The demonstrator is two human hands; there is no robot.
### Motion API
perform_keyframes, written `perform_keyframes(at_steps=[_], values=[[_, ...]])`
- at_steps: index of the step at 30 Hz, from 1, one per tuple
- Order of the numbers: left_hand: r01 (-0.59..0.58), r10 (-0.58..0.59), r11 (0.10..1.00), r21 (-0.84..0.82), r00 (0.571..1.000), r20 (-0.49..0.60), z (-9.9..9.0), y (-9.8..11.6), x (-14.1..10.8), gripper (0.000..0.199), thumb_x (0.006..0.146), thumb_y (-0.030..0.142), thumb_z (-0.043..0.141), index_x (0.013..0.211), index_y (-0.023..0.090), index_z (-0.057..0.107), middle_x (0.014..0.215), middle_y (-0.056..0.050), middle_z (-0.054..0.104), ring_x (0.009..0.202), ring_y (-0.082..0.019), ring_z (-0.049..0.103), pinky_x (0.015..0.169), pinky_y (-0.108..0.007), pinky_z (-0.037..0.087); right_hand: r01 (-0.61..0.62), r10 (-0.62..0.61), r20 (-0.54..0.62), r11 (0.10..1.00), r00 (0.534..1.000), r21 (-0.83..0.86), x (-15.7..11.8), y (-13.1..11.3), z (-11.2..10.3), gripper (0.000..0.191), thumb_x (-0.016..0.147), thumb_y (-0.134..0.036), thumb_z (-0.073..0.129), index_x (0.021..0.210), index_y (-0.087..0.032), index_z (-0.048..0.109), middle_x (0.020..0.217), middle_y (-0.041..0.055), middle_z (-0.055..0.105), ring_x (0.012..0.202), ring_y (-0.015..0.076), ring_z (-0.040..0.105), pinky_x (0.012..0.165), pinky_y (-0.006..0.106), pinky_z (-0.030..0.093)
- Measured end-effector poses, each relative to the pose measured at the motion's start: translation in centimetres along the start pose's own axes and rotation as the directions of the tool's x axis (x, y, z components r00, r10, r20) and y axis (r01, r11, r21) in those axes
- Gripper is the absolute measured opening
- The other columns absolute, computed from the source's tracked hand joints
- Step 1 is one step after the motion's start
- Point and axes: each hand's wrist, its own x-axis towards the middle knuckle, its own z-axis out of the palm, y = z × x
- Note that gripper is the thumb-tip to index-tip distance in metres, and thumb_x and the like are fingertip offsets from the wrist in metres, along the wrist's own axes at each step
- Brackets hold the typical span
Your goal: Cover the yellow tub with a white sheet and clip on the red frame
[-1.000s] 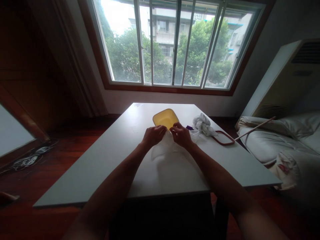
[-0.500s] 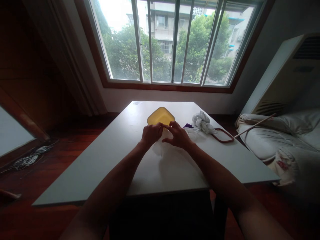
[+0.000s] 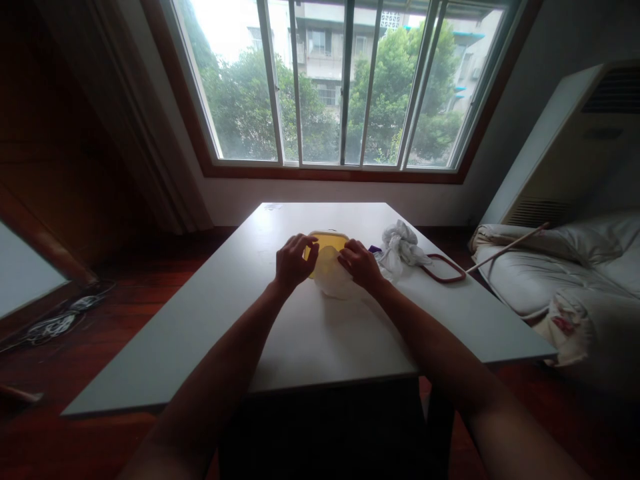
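Note:
A piece of thin, see-through plastic film [image 3: 333, 277] hangs in front of a yellow square container [image 3: 329, 239] with a pale rim, partly veiling it. My left hand [image 3: 296, 261] is at the container's left side, thumb and forefinger curled into a pinch at the film's edge. On the other side, my right hand [image 3: 360, 261] has its fingers bent together on the film's right edge. The fingertips hide exactly how the film is gripped. Right of my right hand lies a crumpled whitish plastic bag [image 3: 400, 243], with a small purple thing [image 3: 375, 249] beside it.
A brown rounded loop [image 3: 445, 268] with a long thin handle [image 3: 507, 248] extends past the right edge of the white table [image 3: 210, 333] towards a pale sofa [image 3: 530, 267]. A window [image 3: 325, 100] stands beyond. Cables [image 3: 55, 323] lie on the floor at left.
My hands have moved apart, from meeting in front of the container to its two sides. The film is now spread between them, and the yellow container looks lower and tilted differently.

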Motion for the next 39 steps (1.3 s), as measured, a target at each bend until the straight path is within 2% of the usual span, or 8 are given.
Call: perform_keyframes(at_steps=[3,9,14,19,25,33,36,39], values=[[0.003,-0.008,0.994,-0.106,0.999,-0.049,-0.6,-2.2,0.6,0.045,0.092,0.051,0.055,0.122,0.019,0.058,0.116,-0.012,0.067,0.097,-0.023,0.063,0.079,-0.038,0.053,0.013,-0.010,-0.050,0.998,0.999,0.064,-0.2,1.0,0.3,0.022,0.099,-0.026,0.050,0.084,-0.019,0.064,0.099,0.0103,0.061,0.090,0.0211,0.056,0.070,0.031,0.050],[0.044,0.088,0.962,-0.269,0.885,0.458,-1.1,-8.0,0.3,0.121,0.064,0.076,0.072,0.158,0.025,0.015,0.162,-0.019,0.023,0.148,-0.041,0.024,0.113,-0.060,0.034,0.091,-0.049,-0.164,0.961,0.985,0.261,-0.7,2.7,0.6,0.021,0.098,-0.028,0.051,0.081,-0.021,0.059,0.095,0.0087,0.059,0.084,0.0197,0.057,0.070,0.032,0.049],[0.016,0.082,0.987,-0.158,0.802,0.591,-0.8,-8.4,-0.2,0.148,0.050,0.075,0.080,0.159,0.026,-0.007,0.165,-0.021,0.008,0.151,-0.046,0.009,0.116,-0.066,0.024,0.122,-0.028,-0.220,0.895,0.975,0.429,-1.0,2.9,0.6,0.020,0.096,-0.030,0.054,0.077,-0.021,0.054,0.091,0.0070,0.057,0.078,0.0188,0.056,0.065,0.031,0.046],[-0.129,0.200,0.978,-0.165,0.806,0.557,0.3,-6.3,-0.6,0.153,0.050,0.075,0.081,0.157,0.023,-0.016,0.164,-0.023,0.004,0.151,-0.047,0.009,0.119,-0.063,0.023,0.074,0.073,-0.266,0.860,0.961,0.505,-0.9,2.5,0.7,0.022,0.094,-0.027,0.054,0.073,-0.021,0.052,0.084,0.0045,0.054,0.071,0.0166,0.053,0.061,0.030,0.043],[-0.309,0.358,0.931,-0.193,0.875,0.326,1.7,-4.4,-1.1,0.149,0.053,0.075,0.079,0.156,0.016,-0.010,0.158,-0.030,0.018,0.149,-0.046,0.018,0.117,-0.064,0.028,-0.021,0.137,-0.188,0.857,0.973,0.514,-1.0,2.2,-0.1,0.021,0.092,-0.027,0.053,0.071,-0.020,0.052,0.083,0.0048,0.054,0.070,0.0166,0.053,0.062,0.029,0.044],[-0.278,0.304,0.952,-0.127,0.905,0.296,1.4,-2.9,-0.7,0.133,0.059,0.065,0.082,0.155,0.017,0.004,0.153,-0.026,0.032,0.142,-0.043,0.034,0.113,-0.059,0.038,-0.063,0.186,-0.199,0.862,0.962,0.503,-0.9,2.8,-0.4,0.018,0.090,-0.028,0.053,0.074,-0.020,0.056,0.085,0.0044,0.058,0.071,0.0163,0.055,0.063,0.029,0.041],[-0.281,0.290,0.957,-0.073,0.918,0.270,1.6,-3.1,-0.9,0.129,0.061,0.060,0.082,0.155,0.017,0.006,0.151,-0.024,0.034,0.141,-0.042,0.036,0.112,-0.058,0.038,-0.182,0.345,-0.273,0.857,0.898,0.481,-0.9,4.1,-0.3,0.019,0.088,-0.029,0.052,0.072,-0.020,0.055,0.079,0.0030,0.058,0.070,0.0169,0.054,0.062,0.029,0.040],[-0.292,0.287,0.956,-0.013,0.929,0.235,1.9,-3.3,-1.1,0.126,0.062,0.057,0.081,0.155,0.016,0.007,0.150,-0.025,0.035,0.140,-0.043,0.036,0.112,-0.059,0.036,-0.380,0.577,-0.329,0.777,0.747,0.502,-1.0,6.4,0.0,0.016,0.085,-0.031,0.054,0.074,-0.019,0.056,0.068,0.0011,0.056,0.066,0.0176,0.051,0.063,0.030,0.041]])
